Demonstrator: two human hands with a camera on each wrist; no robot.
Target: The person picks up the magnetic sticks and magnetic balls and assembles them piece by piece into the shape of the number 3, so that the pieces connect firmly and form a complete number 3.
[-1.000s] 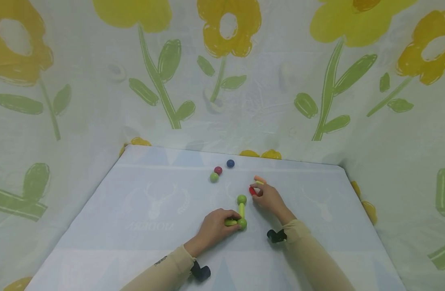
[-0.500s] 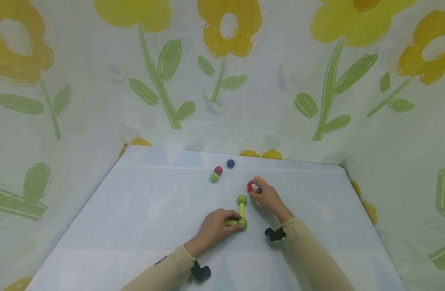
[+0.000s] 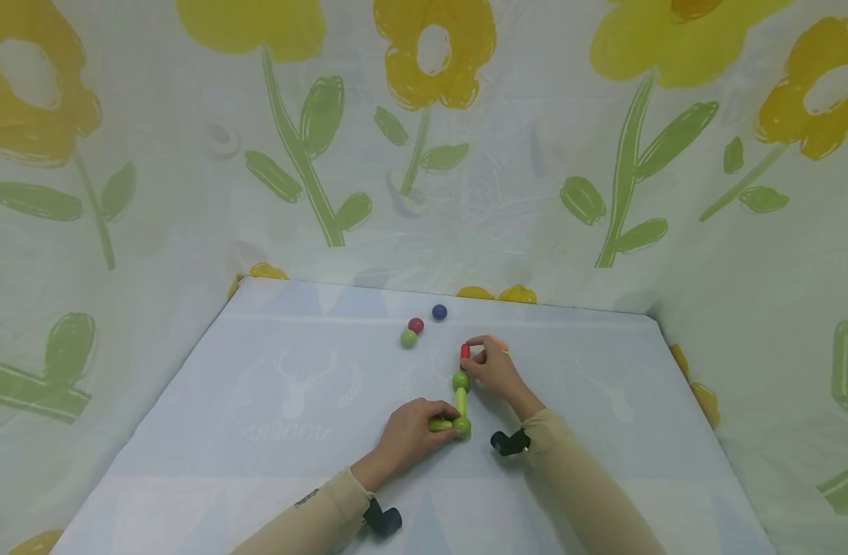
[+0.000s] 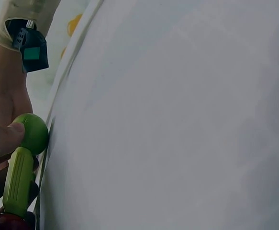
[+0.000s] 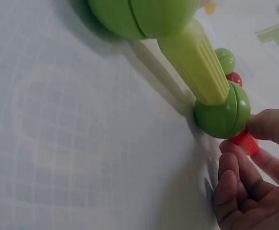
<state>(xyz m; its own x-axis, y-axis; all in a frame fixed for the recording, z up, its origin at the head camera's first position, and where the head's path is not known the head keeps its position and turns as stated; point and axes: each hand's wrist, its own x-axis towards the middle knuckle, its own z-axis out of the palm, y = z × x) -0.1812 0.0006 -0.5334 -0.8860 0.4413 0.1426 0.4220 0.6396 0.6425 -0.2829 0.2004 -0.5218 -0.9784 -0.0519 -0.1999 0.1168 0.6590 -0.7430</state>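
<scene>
- Head view: left hand (image 3: pixel 412 432) is gripping the near ball (image 3: pixel 463 428) and green rod (image 3: pixel 439 425); right hand (image 3: pixel 495 368) is pinching the red rod (image 3: pixel 465 352) against the far ball (image 3: pixel 461 381), on the bench (image 3: pixel 188 447). Slanted pushing could be skewing this joint; slack left fingers could be letting the near ball swivel.
- Left wrist view: near ball is showing glossy, green rod finely ribbed.
- Right wrist view: yellow rod (image 5: pixel 195 62) is showing straight ribs; far ball, plastic-looking, is showing a seam.

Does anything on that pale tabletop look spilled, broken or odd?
Nothing stands out as damaged or spilled. The right hand holds a short red plastic rod at a round green plastic ball; beyond lie a blue plastic ball, a dark-red plastic ball and a light-green plastic ball.
</scene>
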